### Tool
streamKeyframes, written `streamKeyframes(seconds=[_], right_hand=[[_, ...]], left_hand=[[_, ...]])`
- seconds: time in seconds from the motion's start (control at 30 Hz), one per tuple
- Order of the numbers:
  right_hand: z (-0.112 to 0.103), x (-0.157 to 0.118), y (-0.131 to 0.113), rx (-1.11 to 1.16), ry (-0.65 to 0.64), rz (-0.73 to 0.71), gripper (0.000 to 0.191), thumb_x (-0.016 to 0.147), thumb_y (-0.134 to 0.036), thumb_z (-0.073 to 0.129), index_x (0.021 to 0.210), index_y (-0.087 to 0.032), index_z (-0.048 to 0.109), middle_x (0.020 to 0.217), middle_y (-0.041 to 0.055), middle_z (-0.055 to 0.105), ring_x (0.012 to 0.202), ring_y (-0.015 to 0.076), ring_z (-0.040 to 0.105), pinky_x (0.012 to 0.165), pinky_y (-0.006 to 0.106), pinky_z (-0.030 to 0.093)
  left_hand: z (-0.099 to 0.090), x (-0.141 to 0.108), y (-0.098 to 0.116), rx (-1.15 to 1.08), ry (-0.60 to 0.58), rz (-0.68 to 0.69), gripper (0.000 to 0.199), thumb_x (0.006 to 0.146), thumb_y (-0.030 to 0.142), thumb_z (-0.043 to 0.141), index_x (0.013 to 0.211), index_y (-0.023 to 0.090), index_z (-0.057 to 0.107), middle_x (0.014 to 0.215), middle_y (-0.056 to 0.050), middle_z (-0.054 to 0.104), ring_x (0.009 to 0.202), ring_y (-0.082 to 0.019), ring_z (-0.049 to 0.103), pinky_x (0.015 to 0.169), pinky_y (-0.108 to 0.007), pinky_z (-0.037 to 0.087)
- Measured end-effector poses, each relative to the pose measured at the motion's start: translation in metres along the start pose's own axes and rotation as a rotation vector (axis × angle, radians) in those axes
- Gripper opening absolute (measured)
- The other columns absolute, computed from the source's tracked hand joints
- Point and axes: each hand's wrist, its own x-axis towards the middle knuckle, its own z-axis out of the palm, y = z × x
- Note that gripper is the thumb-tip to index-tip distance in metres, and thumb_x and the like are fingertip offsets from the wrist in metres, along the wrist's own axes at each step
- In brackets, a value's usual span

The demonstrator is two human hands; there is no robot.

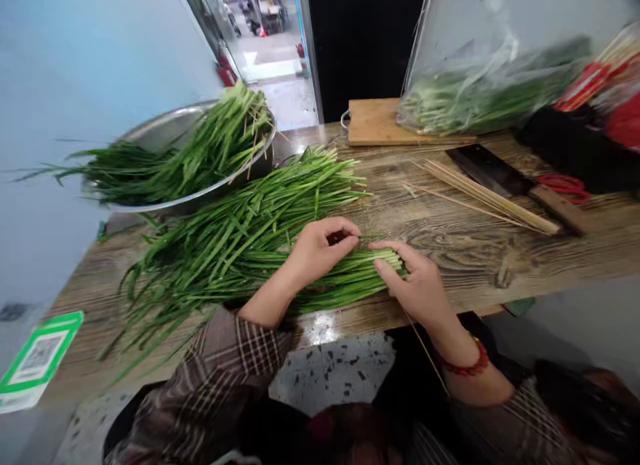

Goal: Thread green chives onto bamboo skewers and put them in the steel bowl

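Long green leafy stalks point(260, 215) lie in a loose pile on the wooden table. Along the table's near edge, a tidier bundle of green stalks point(350, 278) has its pale cut ends toward the right. My left hand point(323, 248) is over this bundle, thumb and forefinger pinched on a thin green strand. My right hand point(413, 278) closes around the bundle's pale ends, thumb on the near side and fingers on the far side. A thin straw strip point(425, 348) hangs down beneath my right hand.
A metal bowl point(193, 198) heaped with stalks stands back left. Behind are a cutting board point(375, 121) and bagged greens point(485, 98). To the right lie straw strips point(485, 195), a cleaver point(490, 171) and red ties point(564, 185). A QR card point(40, 358) is front left.
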Motion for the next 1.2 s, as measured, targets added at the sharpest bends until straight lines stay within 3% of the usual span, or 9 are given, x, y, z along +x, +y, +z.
streamKeyframes(seconds=[0.4,0.57,0.8,0.93,1.03,1.13,1.2], right_hand=[[0.001,-0.002,0.001,0.015,0.038,-0.027,0.026,0.088,-0.029,0.055,0.109,-0.021,0.067,0.084,0.0024,0.068,0.06,0.0126,0.061,0.055,0.025,0.047],[0.003,-0.001,0.003,0.032,0.052,-0.011,0.026,0.087,-0.029,0.055,0.11,-0.021,0.065,0.092,0.0046,0.068,0.072,0.0158,0.065,0.059,0.027,0.051],[0.004,-0.001,0.003,0.063,0.087,-0.01,0.052,0.086,-0.026,0.056,0.137,-0.023,0.047,0.109,0.0082,0.066,0.096,0.0217,0.065,0.073,0.033,0.055],[0.003,-0.001,0.002,0.064,0.074,-0.043,0.039,0.087,-0.025,0.056,0.126,-0.023,0.055,0.106,0.006,0.065,0.091,0.0188,0.064,0.074,0.031,0.054],[0.003,-0.002,0.002,0.06,0.057,-0.022,0.024,0.087,-0.027,0.055,0.11,-0.022,0.061,0.095,0.0034,0.064,0.079,0.0157,0.062,0.067,0.028,0.052],[0.002,-0.003,0.003,0.049,0.052,-0.026,0.019,0.087,-0.027,0.056,0.105,-0.022,0.061,0.095,0.0034,0.064,0.082,0.016,0.062,0.064,0.026,0.05],[0.001,-0.003,0.003,0.045,0.05,-0.038,0.019,0.087,-0.026,0.056,0.105,-0.022,0.061,0.098,0.0038,0.064,0.085,0.0166,0.062,0.067,0.027,0.049]], left_hand=[[0.001,-0.003,0.005,-0.043,-0.008,0.077,0.008,0.079,0.015,0.062,0.079,0.014,0.07,0.079,-0.002,0.071,0.074,-0.012,0.063,0.072,-0.024,0.05],[0.002,-0.004,0.003,-0.009,-0.017,0.153,0.009,0.081,0.014,0.061,0.081,0.015,0.07,0.081,-0.003,0.072,0.076,-0.012,0.064,0.075,-0.025,0.051],[0.003,-0.004,-0.003,0.06,-0.067,0.336,0.015,0.086,0.012,0.056,0.085,0.016,0.071,0.083,-0.005,0.071,0.08,-0.014,0.065,0.077,-0.028,0.051],[-0.001,-0.005,0.002,0.138,-0.142,0.402,0.018,0.086,0.013,0.055,0.089,0.017,0.072,0.092,-0.006,0.071,0.088,-0.016,0.065,0.083,-0.031,0.05],[-0.008,-0.003,0.002,0.138,-0.091,0.313,0.018,0.087,0.017,0.054,0.09,0.018,0.072,0.094,-0.006,0.072,0.089,-0.016,0.065,0.084,-0.03,0.05],[-0.016,0.002,-0.011,0.203,0.085,0.14,0.021,0.088,0.02,0.052,0.095,0.015,0.071,0.091,-0.006,0.071,0.086,-0.016,0.065,0.079,-0.028,0.05],[-0.02,0.006,-0.024,0.343,0.141,0.054,0.02,0.086,0.019,0.054,0.095,0.015,0.071,0.088,-0.006,0.07,0.081,-0.016,0.063,0.076,-0.029,0.048]])
